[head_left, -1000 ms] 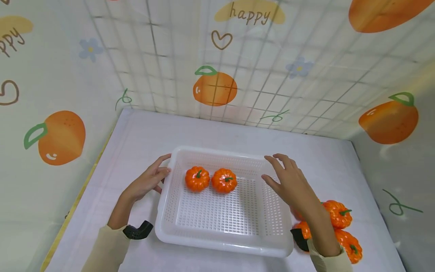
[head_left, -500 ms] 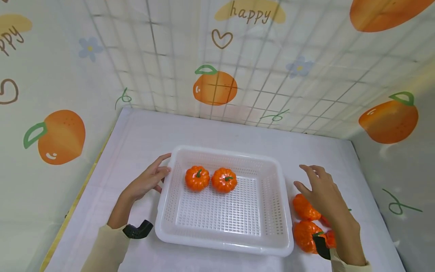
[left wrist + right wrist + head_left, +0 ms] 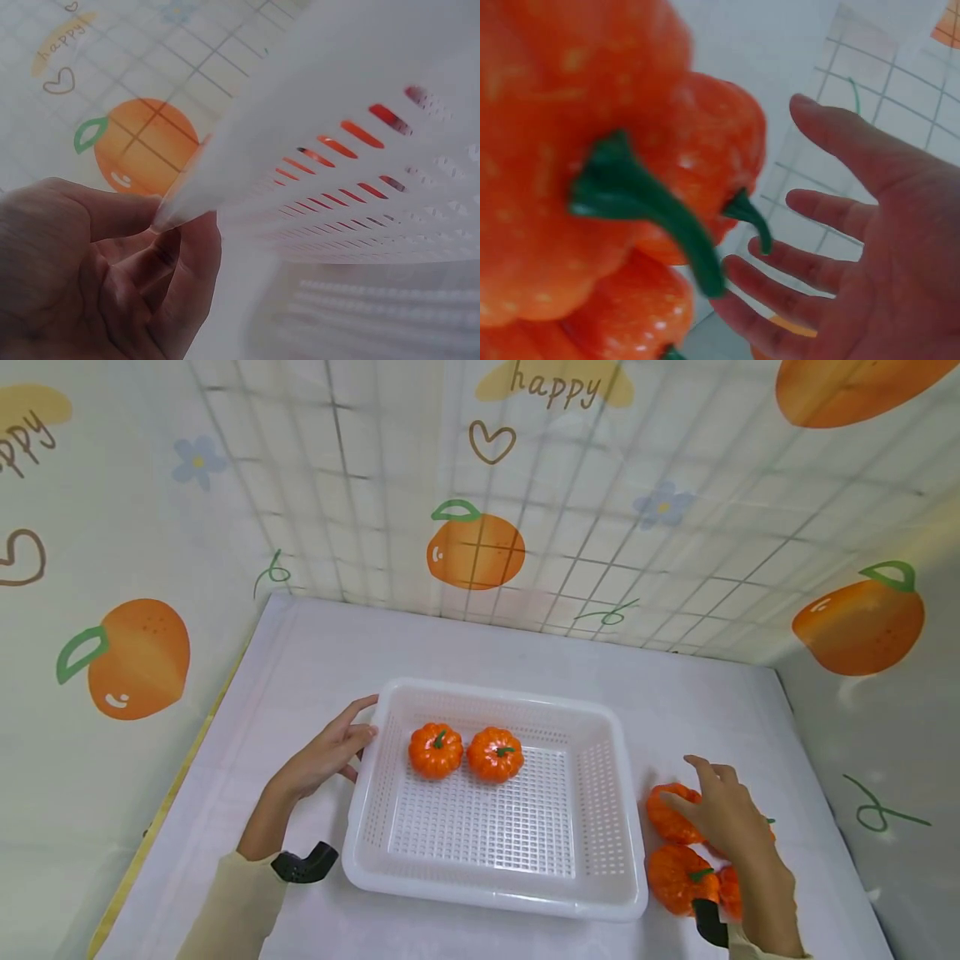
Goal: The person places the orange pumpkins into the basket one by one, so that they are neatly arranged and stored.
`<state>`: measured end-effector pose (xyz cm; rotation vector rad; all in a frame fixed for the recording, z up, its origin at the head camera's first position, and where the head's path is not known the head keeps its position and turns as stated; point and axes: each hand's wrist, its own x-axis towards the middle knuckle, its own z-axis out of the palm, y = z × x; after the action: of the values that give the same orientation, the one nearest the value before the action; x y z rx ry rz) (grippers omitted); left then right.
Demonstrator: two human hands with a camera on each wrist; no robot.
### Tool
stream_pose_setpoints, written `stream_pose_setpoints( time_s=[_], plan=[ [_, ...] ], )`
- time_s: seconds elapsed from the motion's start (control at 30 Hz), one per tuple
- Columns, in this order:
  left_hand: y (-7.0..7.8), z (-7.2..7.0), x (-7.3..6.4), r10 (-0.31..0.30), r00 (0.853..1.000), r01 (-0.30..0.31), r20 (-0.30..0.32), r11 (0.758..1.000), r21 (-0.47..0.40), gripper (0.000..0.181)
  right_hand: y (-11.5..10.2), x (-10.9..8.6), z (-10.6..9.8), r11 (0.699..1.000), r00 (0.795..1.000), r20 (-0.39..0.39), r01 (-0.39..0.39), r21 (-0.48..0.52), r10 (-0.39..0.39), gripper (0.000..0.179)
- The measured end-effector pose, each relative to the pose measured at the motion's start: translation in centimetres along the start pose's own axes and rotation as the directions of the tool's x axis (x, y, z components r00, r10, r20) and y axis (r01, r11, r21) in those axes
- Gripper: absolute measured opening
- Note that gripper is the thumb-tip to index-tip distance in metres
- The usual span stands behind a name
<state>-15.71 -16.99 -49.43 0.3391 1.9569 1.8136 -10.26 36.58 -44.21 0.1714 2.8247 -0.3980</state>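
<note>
Change: right hand (image 3: 723, 810) has shifted from the basket's right end to over the loose pumpkins (image 3: 678, 878), lower right of frame, and sits lower than half a second ago. Its fingers are spread, grasping nothing; contact with a pumpkin not confirmed.

Unchanged: left hand (image 3: 318, 760), left of centre, pinches the rim of the white basket (image 3: 495, 900) between thumb and fingers. Two basket pumpkins (image 3: 435, 752) sit upright side by side near its upper left.

Judgement: likely reaching for another pumpkin to load, basket steadied.
</note>
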Motion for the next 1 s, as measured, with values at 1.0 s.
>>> stream_pose_setpoints(
  time_s=[1.0],
  plan=[
    [0.1, 0.0, -0.1, -0.012, 1.0, 0.012, -0.013, 1.0, -0.01, 0.06, 0.5, 0.2, 0.7, 0.998, 0.993, 0.12, -0.026, 0.065, 0.018, 0.082]
  ],
)
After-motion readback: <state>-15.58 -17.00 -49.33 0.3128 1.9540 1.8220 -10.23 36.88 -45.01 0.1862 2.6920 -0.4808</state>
